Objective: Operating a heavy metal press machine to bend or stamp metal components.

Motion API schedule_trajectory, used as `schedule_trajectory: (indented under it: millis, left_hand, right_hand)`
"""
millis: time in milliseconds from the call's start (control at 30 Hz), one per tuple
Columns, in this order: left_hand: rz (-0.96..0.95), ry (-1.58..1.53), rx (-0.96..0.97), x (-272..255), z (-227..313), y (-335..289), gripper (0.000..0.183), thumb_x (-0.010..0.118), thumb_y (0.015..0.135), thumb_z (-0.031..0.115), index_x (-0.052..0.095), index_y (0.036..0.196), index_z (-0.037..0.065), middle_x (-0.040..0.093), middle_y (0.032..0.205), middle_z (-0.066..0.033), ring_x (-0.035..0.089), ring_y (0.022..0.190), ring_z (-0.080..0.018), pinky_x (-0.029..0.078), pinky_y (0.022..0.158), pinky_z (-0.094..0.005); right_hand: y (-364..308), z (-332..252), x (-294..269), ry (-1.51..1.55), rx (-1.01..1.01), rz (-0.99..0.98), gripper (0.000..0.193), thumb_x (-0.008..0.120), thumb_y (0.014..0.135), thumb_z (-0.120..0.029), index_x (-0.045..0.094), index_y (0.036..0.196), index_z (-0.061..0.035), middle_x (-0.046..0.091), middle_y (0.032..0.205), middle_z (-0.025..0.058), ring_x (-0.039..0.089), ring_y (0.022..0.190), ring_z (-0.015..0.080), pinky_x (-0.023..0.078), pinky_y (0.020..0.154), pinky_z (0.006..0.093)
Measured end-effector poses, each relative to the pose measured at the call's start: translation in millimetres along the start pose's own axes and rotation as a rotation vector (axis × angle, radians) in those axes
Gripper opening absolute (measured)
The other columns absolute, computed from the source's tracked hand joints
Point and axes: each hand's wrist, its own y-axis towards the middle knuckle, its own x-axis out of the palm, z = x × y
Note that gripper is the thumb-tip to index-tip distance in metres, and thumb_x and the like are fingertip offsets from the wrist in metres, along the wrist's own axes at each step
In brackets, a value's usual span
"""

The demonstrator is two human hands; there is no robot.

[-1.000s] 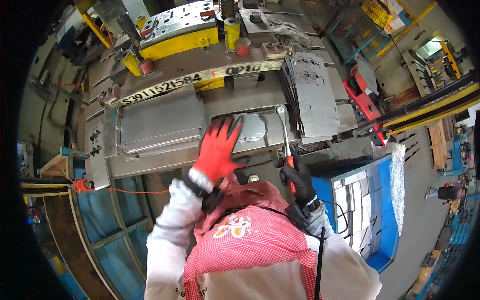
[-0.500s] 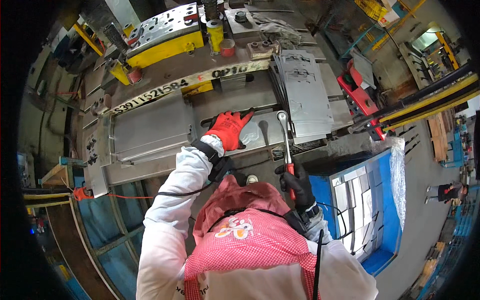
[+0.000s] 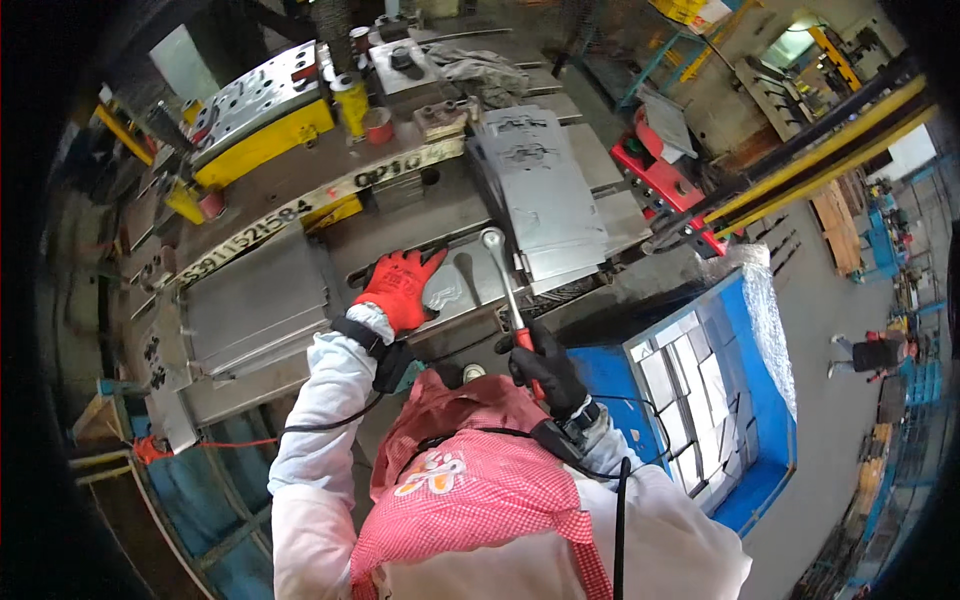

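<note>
My left hand (image 3: 402, 288), in a red glove, rests on a flat grey metal plate (image 3: 480, 290) at the near side of the press bed. Its fingers point forward and to the right, with the thumb side apart. In my black-gloved right hand (image 3: 556, 372) is a ratchet wrench (image 3: 507, 287), held by its red handle. The wrench's round head points away from me and shows over the plate, close to the right-hand stack of metal sheets (image 3: 548, 205). Left of my left hand lies another stack of grey sheets (image 3: 250, 305).
A blue bin (image 3: 765, 400) with metal pieces in it stands at my right. Behind it is a red control box (image 3: 665, 190). A yellow-sided die block (image 3: 265, 145) sits at the back left. A person (image 3: 870, 355) is at the far right.
My view has turned, so the bench, both stacks and my hands sit further left in the picture. Both hands keep their places, the right with the ratchet wrench.
</note>
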Motion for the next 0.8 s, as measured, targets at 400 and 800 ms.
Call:
schedule_trajectory:
  millis: [400, 800]
  left_hand:
    - [0.378, -0.06, -0.045, -27, 1, -52, 0.092, 0.073, 0.058, 0.041, 0.029, 0.135, 0.014, 0.031, 0.133, -0.0216, 0.031, 0.121, -0.0385, 0.021, 0.103, -0.0462]
    - [0.916, -0.943, -0.483, 60, -4, -208, 0.047, 0.056, 0.081, 0.004, 0.043, 0.126, 0.0, 0.054, 0.119, -0.0114, 0.052, 0.108, -0.0189, 0.038, 0.093, -0.0299]
  right_hand:
    - [8, -2, 7, -0.048, 0.044, -0.054, 0.05, 0.051, 0.082, -0.01, 0.035, 0.129, -0.004, 0.054, 0.077, 0.0045, 0.049, 0.058, 0.0097, 0.041, 0.052, 0.0237]
    - [93, -67, 92, -0.511, -0.043, -0.512, 0.059, 0.06, 0.078, -0.017, 0.037, 0.131, -0.0057, 0.056, 0.091, 0.0048, 0.051, 0.067, 0.0072, 0.044, 0.056, 0.0228]
